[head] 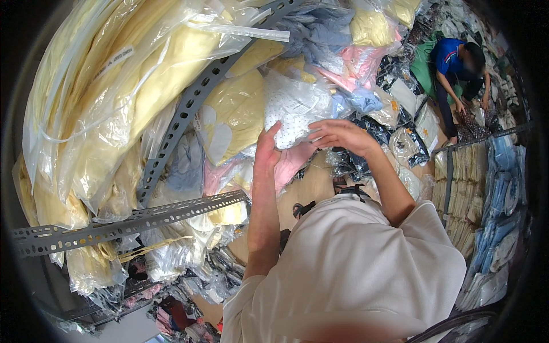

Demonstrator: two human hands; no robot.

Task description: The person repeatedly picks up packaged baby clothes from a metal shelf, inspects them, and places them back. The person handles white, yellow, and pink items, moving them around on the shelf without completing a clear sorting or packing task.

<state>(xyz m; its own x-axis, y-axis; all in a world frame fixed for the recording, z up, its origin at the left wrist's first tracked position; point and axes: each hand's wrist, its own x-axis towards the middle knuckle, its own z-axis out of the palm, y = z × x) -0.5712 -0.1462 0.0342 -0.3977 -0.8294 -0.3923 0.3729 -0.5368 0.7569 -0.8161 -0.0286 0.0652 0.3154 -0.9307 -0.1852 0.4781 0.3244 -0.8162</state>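
Note:
A white dotted garment in a clear plastic bag [294,103] lies between my hands, over other bagged clothes. My left hand [269,145] is at the bag's lower left corner, with the thumb along its edge and the other fingers partly hidden; whether it grips the bag cannot be told. My right hand [341,135] is at the bag's lower right, its fingers spread and bent towards the plastic. To the left of the bag is a yellow garment in clear plastic [240,115]. Pink cloth [294,165] shows just below the dotted garment.
A grey perforated metal shelf post [184,107] and crossbar [128,225] stand at left, beside large bags of yellow garments [116,107]. A crouching person in blue [450,55] handles dark items at upper right. Folded stacks [463,188] fill a rack at right. Bagged clothes cover parts of the floor.

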